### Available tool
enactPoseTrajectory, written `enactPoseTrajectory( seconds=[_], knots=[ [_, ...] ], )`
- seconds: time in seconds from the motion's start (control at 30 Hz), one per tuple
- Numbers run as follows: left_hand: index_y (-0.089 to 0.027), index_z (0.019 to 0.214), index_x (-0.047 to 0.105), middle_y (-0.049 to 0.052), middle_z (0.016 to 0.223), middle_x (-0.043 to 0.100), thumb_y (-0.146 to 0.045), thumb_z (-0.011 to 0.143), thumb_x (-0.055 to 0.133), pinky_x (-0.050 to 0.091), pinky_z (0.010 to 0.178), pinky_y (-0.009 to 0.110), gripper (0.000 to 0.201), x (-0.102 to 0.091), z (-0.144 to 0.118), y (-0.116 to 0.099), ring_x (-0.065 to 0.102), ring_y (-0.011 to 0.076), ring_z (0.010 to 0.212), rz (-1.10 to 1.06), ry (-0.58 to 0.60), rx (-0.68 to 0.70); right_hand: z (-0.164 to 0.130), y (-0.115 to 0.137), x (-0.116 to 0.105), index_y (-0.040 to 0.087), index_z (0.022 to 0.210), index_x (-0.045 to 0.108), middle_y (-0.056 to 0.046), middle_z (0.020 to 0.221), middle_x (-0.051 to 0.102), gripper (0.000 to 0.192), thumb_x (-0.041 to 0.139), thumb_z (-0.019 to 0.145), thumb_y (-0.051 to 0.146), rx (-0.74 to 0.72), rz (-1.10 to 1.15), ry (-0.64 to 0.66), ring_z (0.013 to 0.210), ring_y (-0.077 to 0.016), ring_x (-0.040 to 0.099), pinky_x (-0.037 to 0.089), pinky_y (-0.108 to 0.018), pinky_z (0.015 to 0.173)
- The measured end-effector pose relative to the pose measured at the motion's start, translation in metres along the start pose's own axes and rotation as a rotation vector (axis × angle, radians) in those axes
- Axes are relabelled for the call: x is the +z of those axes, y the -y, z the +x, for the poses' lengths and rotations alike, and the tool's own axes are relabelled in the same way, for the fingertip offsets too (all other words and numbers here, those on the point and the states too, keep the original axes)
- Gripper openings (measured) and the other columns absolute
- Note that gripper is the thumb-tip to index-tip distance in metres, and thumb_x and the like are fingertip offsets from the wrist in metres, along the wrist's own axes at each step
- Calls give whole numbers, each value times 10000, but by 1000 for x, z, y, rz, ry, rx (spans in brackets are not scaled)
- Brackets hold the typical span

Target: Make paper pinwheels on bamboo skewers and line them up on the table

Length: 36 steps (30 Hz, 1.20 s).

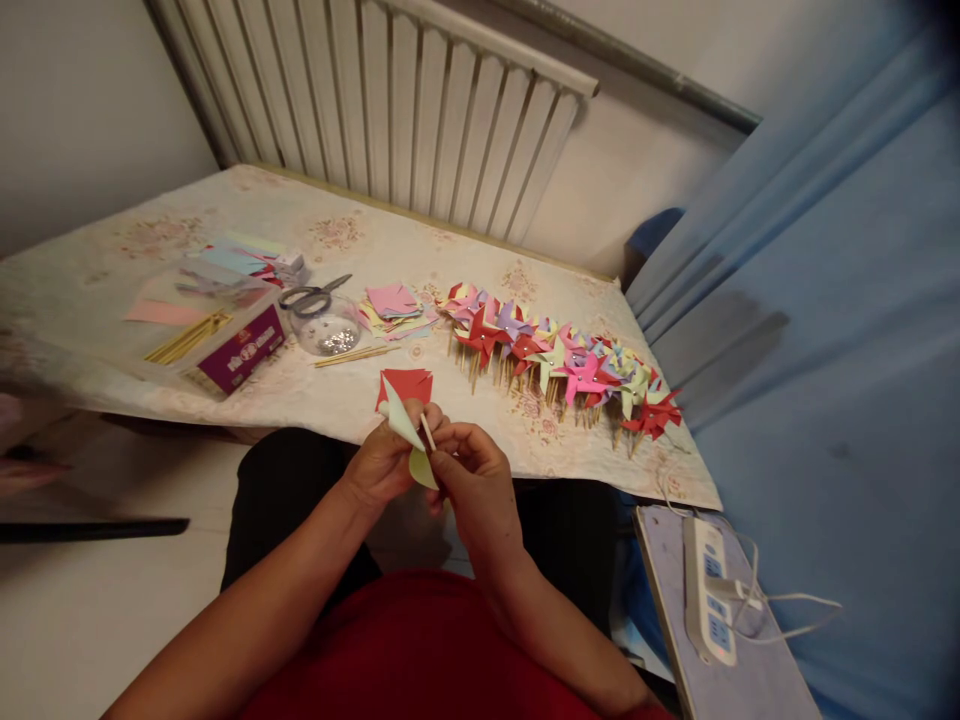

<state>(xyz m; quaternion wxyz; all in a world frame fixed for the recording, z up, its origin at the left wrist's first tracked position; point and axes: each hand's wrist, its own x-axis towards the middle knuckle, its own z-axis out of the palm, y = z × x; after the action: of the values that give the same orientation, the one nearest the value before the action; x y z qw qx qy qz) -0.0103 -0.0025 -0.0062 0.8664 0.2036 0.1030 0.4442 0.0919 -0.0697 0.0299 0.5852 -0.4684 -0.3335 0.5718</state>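
My left hand (384,462) is closed on a pale green paper pinwheel (402,412), its blades folded and curved. Against the paper, my right hand (472,465) pinches a thin wooden stick (427,432); the stick's lower end is hidden by the fingers. Just beyond my hands, red paper squares (405,386) with cut corners lie on the table. A round clear dish (330,335) of small shiny pins stands behind them, with scissors (315,296) resting across its rim. Several loose sticks (357,355) lie in front of the dish.
Finished pinwheels (555,360) in many colours stand in rows on the right of the flowered tablecloth (337,232). A clear box (225,340) of sticks sits left, and stacked paper squares (394,305) lie mid-table. A power strip (709,590) with cords lies on a low surface at right.
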Motion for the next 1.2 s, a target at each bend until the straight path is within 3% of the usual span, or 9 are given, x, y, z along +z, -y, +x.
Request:
enactPoseTrajectory(
  seconds=[0.27,0.47,0.77,1.03,1.2],
  knots=[
    [-158,579,402,-37,654,500,-74,596,816,540,434,206,423,0,2,2,585,106,543,0,28,16,-2,2,1,203,849,611,90,537,578,166,677,717,278,14,3,7,376,-70,496,409,-162,339],
    [-175,630,423,-18,740,565,-158,659,792,523,349,277,370,-9,1,1,598,145,488,54,72,-50,1,-1,-2,200,862,612,94,516,562,158,663,728,269,14,11,8,372,-69,479,407,-168,358],
    [-178,630,393,-53,614,477,-126,633,814,512,445,205,423,-13,2,3,575,110,503,12,-59,-23,4,-7,-6,211,858,615,88,519,576,129,644,744,264,-20,0,16,365,-73,476,406,-173,365],
    [-190,681,436,-47,647,551,-173,647,813,489,303,297,378,-12,1,4,574,169,412,36,66,-47,4,-7,-3,204,878,640,88,524,581,173,654,725,283,-1,-42,-9,389,-87,538,446,-177,381],
    [-183,654,409,-41,633,545,-125,624,816,506,352,258,412,-14,2,4,589,152,449,8,6,-48,4,-9,-3,211,882,647,89,544,585,164,653,730,272,-1,-47,-26,400,-84,547,449,-174,384]
  ],
)
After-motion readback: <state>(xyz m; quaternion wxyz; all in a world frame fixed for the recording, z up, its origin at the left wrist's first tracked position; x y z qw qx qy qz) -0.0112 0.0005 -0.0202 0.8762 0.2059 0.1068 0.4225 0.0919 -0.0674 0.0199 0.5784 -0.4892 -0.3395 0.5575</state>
